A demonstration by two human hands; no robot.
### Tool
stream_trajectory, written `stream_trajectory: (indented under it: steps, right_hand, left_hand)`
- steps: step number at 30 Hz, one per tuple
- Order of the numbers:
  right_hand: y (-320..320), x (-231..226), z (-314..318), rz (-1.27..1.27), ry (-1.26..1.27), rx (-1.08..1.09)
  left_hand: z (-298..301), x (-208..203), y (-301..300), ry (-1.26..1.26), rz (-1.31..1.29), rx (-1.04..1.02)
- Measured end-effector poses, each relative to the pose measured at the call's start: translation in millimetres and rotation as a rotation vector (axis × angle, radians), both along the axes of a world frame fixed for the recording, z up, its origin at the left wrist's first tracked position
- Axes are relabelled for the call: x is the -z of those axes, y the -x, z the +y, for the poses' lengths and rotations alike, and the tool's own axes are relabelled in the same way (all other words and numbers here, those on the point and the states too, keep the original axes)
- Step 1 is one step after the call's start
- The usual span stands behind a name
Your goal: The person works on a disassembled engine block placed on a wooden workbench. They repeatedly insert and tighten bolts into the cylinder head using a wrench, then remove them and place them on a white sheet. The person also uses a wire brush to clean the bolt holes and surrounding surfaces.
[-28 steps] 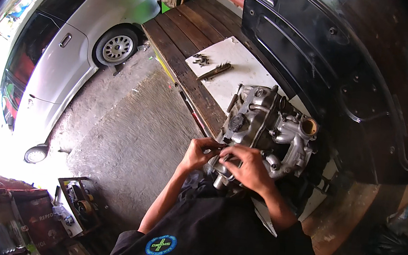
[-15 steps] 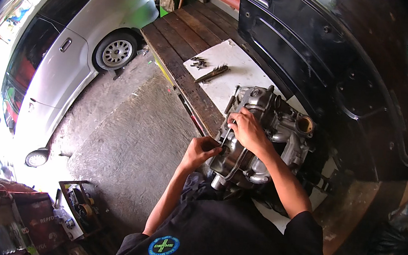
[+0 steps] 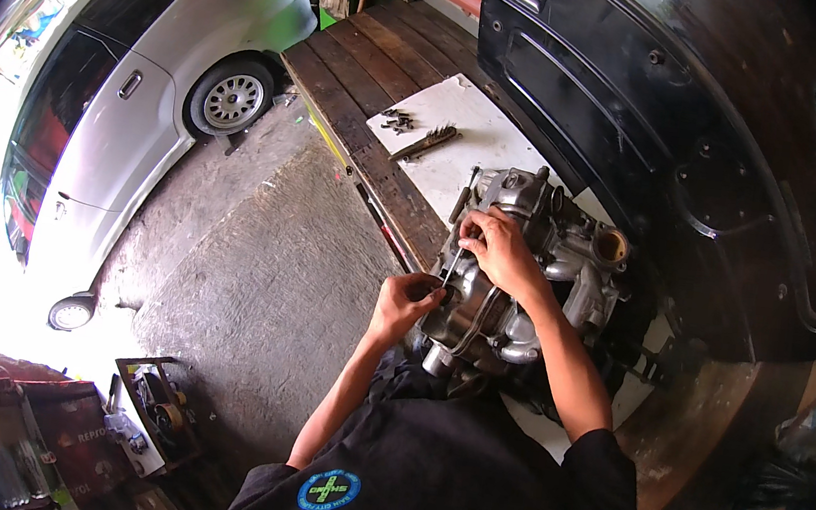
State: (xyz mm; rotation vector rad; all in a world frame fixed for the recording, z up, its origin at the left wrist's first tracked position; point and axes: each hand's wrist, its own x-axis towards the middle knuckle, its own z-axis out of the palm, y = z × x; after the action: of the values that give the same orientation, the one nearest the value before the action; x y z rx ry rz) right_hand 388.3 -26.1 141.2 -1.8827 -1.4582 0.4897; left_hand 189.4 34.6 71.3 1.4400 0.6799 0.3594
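Note:
A metal engine (image 3: 578, 310) with rounded covers and a round opening rests in front of me on a bench. My right hand (image 3: 501, 252) is over its near-left part, with finger and thumb pinching the upper part of a thin metal rod (image 3: 455, 260). The rod slants down to my left hand (image 3: 402, 305), whose fingertips are pressed together around its lower end at the engine's left edge. Whether the left fingers also hold a small part is hidden. Beyond the engine, a brush with dark bristles (image 3: 427, 144) lies beside several small dark bolts (image 3: 399, 121).
The brush and bolts lie on a white board (image 3: 489, 118) over the wooden bench (image 3: 369, 67). A black metal panel (image 3: 588, 84) rises along the right. A silver car (image 3: 162, 76) stands at the left on the concrete floor. Boxes and an open tray of parts (image 3: 159, 408) sit lower left.
My right hand and the upper end of the rod have shifted very slightly. The left hand stays at the engine's edge, still pinched.

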Motion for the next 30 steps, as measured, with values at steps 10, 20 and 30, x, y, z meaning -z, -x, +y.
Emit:
stream_trajectory:
  steps: [10,20,30]
  right_hand:
    - [21,-9,-7,0.258,-0.150,0.082]
    - [68,-26,-47,0.243,-0.230,0.052]
    - [95,-16,-72,0.046,-0.235,-0.205]
  left_hand:
    - [8,2,6,-0.051,-0.040,0.028]
    - [-2,6,5,-0.221,-0.052,-0.083]
    - [5,24,6,0.007,-0.167,-0.021]
